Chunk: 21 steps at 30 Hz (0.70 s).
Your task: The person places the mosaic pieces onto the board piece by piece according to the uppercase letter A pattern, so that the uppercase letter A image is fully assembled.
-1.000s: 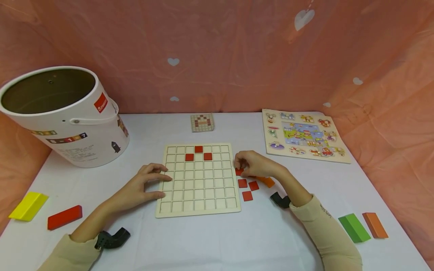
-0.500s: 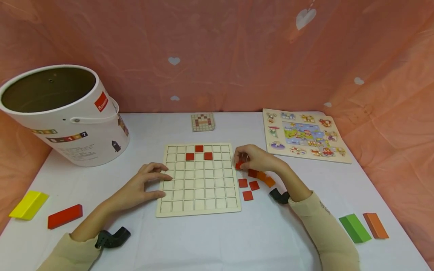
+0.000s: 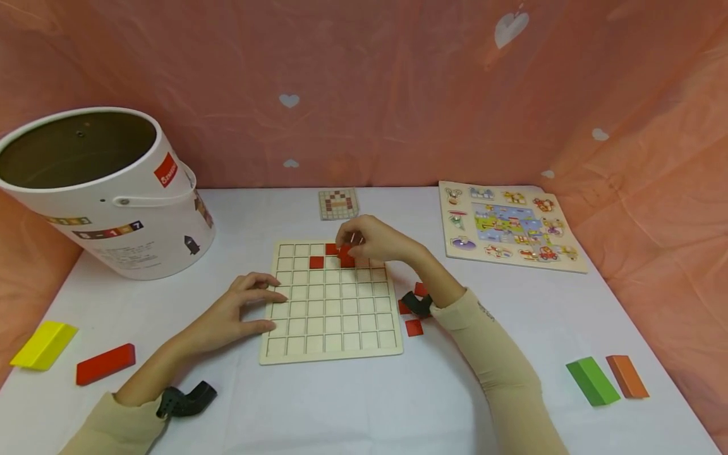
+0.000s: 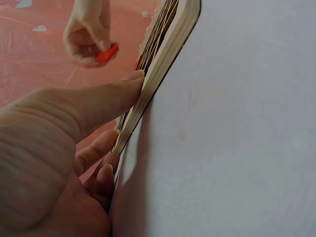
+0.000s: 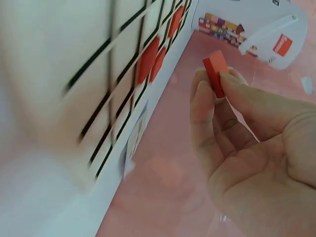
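My right hand (image 3: 372,240) pinches a red tile (image 5: 216,73) just over the board (image 3: 332,328). My left hand (image 3: 239,309) presses the board's edge, fingers straight.

Bucket (image 3: 108,189) crowding board's (image 3: 332,303) left

Right hand (image 3: 372,241) moved from loose red tiles (image 3: 413,327) right of grid board (image 3: 332,302) to over board's far rows, beside placed red tiles (image 3: 316,261). Red tile (image 5: 216,73) lifted off table, now pinched between thumb and fingers of that hand. Right forearm now lies across board's right edge, covering part of loose tile cluster; orange tile no longer visible.
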Each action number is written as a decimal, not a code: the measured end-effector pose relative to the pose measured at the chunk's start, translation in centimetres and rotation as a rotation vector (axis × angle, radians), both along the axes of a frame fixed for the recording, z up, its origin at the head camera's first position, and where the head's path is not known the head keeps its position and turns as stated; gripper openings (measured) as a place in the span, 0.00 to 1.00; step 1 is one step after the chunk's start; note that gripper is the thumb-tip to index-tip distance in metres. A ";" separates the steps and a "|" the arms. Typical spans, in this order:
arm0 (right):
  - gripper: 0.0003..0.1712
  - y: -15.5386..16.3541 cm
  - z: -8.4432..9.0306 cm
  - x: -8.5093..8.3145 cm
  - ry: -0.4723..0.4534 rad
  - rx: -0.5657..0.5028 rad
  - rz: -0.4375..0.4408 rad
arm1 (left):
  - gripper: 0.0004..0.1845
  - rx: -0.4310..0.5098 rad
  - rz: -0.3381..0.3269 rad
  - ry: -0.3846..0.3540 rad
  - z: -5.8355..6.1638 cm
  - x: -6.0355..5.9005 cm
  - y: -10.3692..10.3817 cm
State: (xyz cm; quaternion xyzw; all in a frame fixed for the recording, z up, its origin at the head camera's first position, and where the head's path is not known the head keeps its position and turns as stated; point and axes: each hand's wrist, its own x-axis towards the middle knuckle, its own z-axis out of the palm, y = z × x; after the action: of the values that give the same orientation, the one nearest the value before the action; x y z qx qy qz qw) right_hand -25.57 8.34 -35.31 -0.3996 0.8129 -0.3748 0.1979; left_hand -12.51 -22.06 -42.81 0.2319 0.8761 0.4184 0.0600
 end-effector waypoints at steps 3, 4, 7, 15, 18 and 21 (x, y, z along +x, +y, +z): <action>0.10 -1.9 0.0 -0.1 -0.028 0.020 0.026 | 0.21 -0.003 0.002 -0.002 0.1 0.0 0.0; 0.10 -2.5 -0.1 -0.1 -0.034 0.027 0.037 | 0.21 -0.004 0.003 0.000 0.1 0.0 0.0; 0.12 -4.1 -0.4 0.0 -0.029 0.045 0.071 | 0.21 -0.008 0.004 0.010 0.2 0.1 0.0; 0.11 -6.9 -1.2 0.6 -0.029 0.084 0.137 | 0.20 -0.005 0.008 0.004 0.6 0.3 0.1; 0.11 -7.4 -1.4 0.8 -0.028 0.103 0.126 | 0.20 -0.003 0.004 -0.008 0.7 0.3 0.2; 0.10 -7.8 -1.6 1.0 -0.017 0.131 0.106 | 0.20 -0.005 0.003 -0.003 0.6 0.3 0.2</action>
State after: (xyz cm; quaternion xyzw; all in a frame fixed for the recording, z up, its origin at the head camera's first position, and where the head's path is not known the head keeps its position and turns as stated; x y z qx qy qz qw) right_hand -24.53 0.53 -36.93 -0.4250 0.8116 -0.3131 0.2503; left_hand -12.25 -21.89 -42.24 0.2299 0.8774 0.4167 0.0612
